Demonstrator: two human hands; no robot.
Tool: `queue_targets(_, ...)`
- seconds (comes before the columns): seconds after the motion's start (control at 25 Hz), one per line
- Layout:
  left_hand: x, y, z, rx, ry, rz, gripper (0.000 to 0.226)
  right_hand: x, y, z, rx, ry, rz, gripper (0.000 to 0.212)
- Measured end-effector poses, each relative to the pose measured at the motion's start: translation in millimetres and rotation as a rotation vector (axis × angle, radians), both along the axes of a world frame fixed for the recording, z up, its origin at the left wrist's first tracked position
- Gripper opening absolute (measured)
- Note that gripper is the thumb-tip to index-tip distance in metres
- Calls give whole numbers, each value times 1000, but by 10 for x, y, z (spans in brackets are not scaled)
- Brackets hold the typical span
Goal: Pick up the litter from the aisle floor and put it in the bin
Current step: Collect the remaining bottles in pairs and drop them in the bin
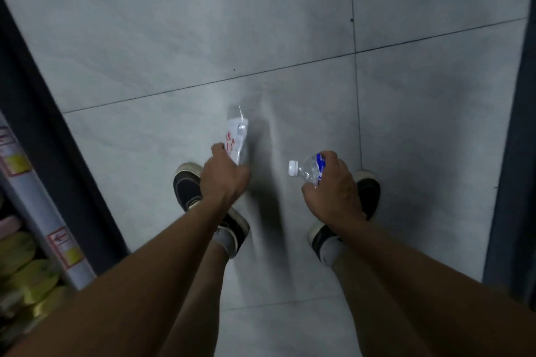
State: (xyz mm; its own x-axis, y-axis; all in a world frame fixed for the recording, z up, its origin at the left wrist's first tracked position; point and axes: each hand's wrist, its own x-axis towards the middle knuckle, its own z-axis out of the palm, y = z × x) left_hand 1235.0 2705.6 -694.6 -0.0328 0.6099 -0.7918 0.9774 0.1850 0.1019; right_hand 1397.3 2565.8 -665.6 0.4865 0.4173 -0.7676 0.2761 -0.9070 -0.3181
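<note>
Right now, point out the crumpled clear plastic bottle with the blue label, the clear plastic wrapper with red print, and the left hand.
Crumpled clear plastic bottle with blue label (309,169): head view, on its clear neck.
Clear plastic wrapper with red print (236,136): head view, mid-wrapper.
Left hand (223,177): head view, back of hand.

Both forearms are bare, with no sleeves showing. Below the hands (224,180), the feet wear dark low-top shoes (188,188) with off-white rubber soles and toe caps, over pale grey ankle socks (223,238).
</note>
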Motion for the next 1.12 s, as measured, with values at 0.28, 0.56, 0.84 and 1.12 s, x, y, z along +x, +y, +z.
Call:
queue_targets(0.28,129,-199,2769,-76,-154,-111,38,289,-368,2526,11,16,-63,44)
queue_targets(0.56,448,-56,5190,86,-223,-489,71,577,-530,4864,123,6,2,57)
queue_targets(0.84,361,-88,6546,160,-280,-586,72,521,-856,6278,197,-78,-45,56)
queue_targets(1.12,227,42,6874,97,-360,-779,62,-70,-1198,6774,211,-238,-305,51)
